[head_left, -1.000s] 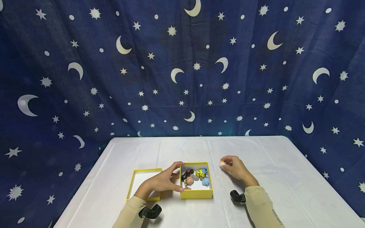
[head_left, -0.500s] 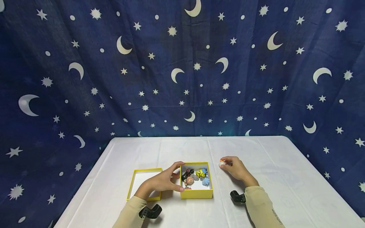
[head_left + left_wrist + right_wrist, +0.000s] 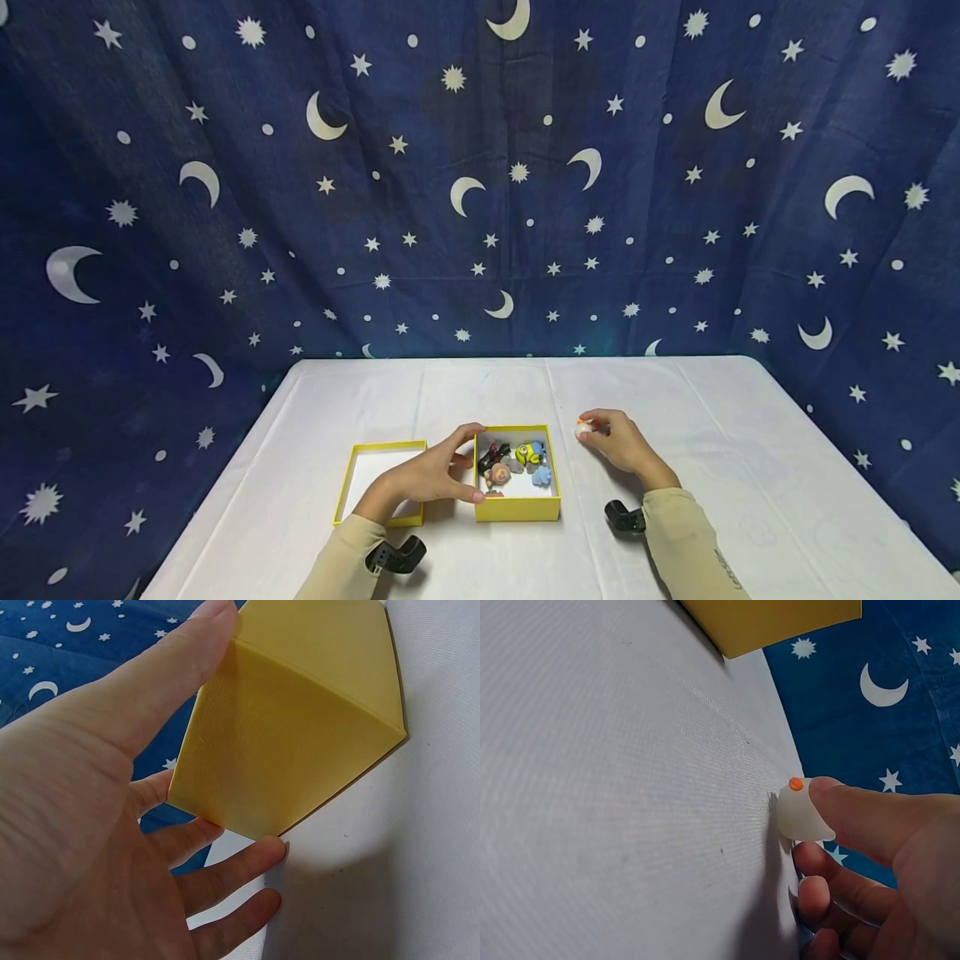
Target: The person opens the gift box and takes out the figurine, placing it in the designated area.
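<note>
My left hand [image 3: 427, 478] holds the yellow box [image 3: 517, 510] by its left side. The thumb lies at the near corner and the fingers reach the far one; the left wrist view shows the box's yellow wall [image 3: 292, 742] spanned between them. Inside the box are several small toy figures, among them a yellow one-eyed figure [image 3: 527, 455], a pale blue one [image 3: 542, 477] and a brown one with a face [image 3: 498, 475]. Right of the box, my right hand [image 3: 622, 443] pinches a small white rounded toy with an orange spot [image 3: 802, 814], close over the tablecloth.
A shallow yellow-edged lid [image 3: 378, 522] lies with its white inside up, left of the box and partly behind the left hand. White cloth covers the table [image 3: 675, 400]. A dark blue star-and-moon curtain [image 3: 480, 233] hangs behind and at both sides.
</note>
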